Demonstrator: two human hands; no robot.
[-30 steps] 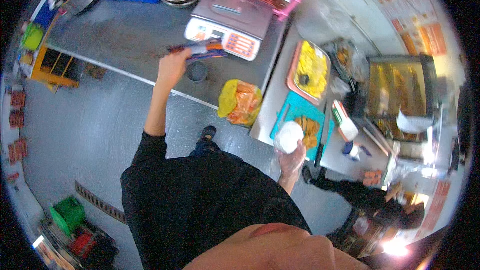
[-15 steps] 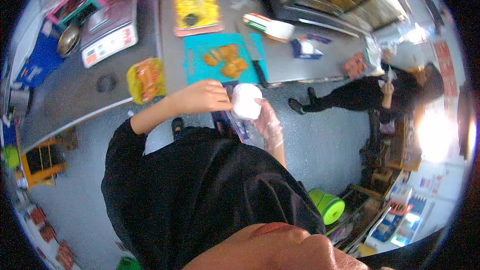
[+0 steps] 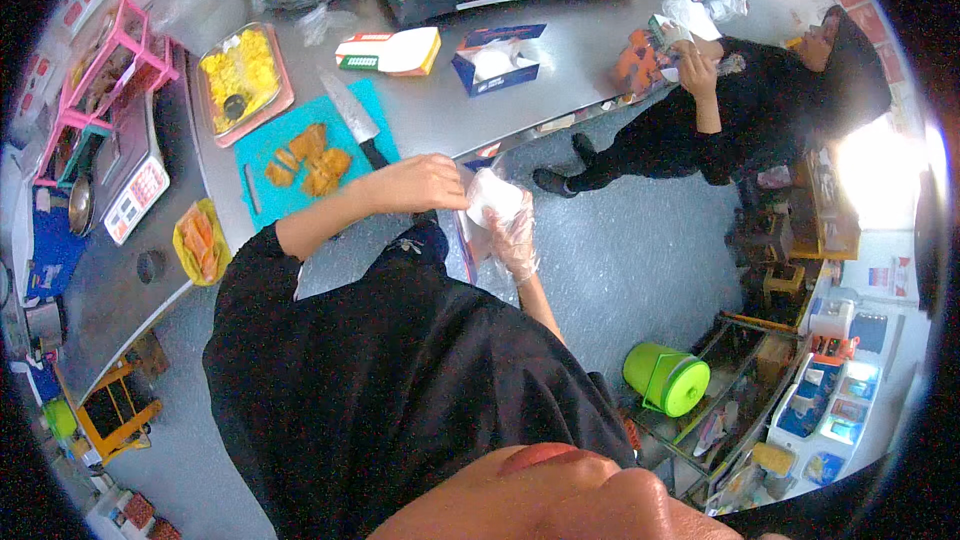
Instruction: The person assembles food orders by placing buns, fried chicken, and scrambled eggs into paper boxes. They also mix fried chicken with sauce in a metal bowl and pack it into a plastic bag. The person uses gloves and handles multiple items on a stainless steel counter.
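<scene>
My right hand (image 3: 515, 242), in a clear plastic glove, grips a white rounded container (image 3: 494, 196) in front of my body, just off the counter's edge. My bare left hand (image 3: 424, 184) is closed, its fingertips against the container's left side; whatever they pinch is hidden. Beyond my left forearm, a turquoise cutting board (image 3: 262, 152) carries golden-brown fried pieces (image 3: 324, 168), some cut into strips. A large knife (image 3: 350, 112) with a black handle lies across its far right part, the handle close to my left hand.
On the counter (image 3: 585, 50) are a tray of yellow food (image 3: 240, 70), a long carton (image 3: 388, 51), a blue box (image 3: 497, 58), a yellow-wrapped package (image 3: 200, 242) and a scale (image 3: 138, 198). A co-worker (image 3: 680, 140) stands at the right, hands raised. A green bucket (image 3: 666, 380) is behind me at right.
My view has turned, so the counter items appear farther left and tilted. The white container has tipped in my right hand, and the gloved fingers now show across it. My left hand stays beside it.
</scene>
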